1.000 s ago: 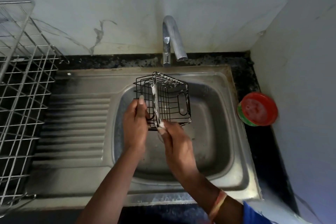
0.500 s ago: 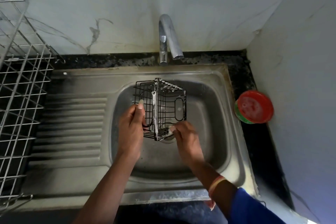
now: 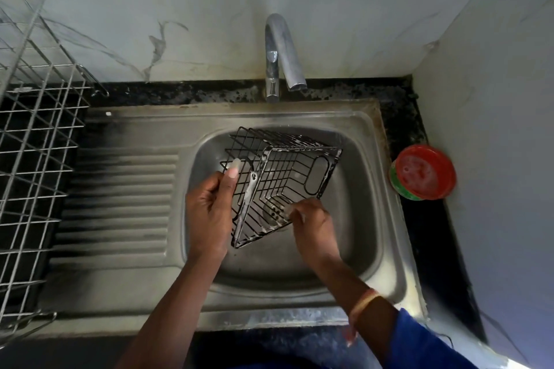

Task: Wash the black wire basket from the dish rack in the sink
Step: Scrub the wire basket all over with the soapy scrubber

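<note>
The stainless steel sink spans the frame, basin at right and ribbed drainboard at left. A silver wire dish rack stands at the drainboard's left edge.

The black wire basket is held over the basin, clear of the bottom, tilted with its open side toward the camera. White suds streak its wires.

Both forearms reach in from the bottom edge. The left hand grips the basket's left wall, thumb extended upward against the wire and fingers wrapped behind. The right hand meets the basket's lower rim with curled fingers. A pale blur covers the fingertips, so it is unclear whether they pinch anything.

The chrome faucet stands behind the basin. A red-lidded container sits on the black counter to the right.
</note>
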Action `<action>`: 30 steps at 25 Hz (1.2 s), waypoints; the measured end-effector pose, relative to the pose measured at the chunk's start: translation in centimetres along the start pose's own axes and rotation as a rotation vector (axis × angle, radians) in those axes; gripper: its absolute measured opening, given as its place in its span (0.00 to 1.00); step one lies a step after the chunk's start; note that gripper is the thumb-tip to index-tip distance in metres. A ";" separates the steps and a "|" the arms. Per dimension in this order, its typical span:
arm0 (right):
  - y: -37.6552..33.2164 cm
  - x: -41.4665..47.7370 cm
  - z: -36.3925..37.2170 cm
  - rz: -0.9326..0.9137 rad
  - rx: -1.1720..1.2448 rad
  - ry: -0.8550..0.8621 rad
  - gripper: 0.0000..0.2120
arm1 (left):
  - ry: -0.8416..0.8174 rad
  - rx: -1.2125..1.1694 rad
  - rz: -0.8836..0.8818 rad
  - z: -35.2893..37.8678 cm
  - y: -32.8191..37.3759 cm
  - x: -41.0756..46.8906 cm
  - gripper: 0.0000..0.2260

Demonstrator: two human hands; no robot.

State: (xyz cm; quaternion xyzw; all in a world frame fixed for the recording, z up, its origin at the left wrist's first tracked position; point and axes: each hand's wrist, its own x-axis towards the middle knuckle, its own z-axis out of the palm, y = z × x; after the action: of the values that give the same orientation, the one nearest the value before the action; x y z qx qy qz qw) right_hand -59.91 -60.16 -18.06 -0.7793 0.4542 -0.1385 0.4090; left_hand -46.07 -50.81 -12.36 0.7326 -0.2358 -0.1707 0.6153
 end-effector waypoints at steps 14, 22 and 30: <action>-3.2 -3.6 -0.2 -0.233 0.264 0.038 0.10 | 0.038 -0.066 0.068 0.3 0.9 1.0 0.26; 2.8 -0.4 0.6 -0.021 0.130 0.167 0.05 | 0.072 -0.063 0.049 0.1 1.7 0.9 0.25; 5.9 2.7 -1.7 0.056 0.123 0.191 0.07 | 0.069 -0.003 0.036 -0.2 4.1 1.2 0.24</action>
State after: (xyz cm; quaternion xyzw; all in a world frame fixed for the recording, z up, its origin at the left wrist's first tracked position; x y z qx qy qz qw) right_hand -62.90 -64.73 -21.93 -0.7229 0.5035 -0.2281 0.4145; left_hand -45.49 -51.85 -8.27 0.7326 -0.2274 -0.1346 0.6273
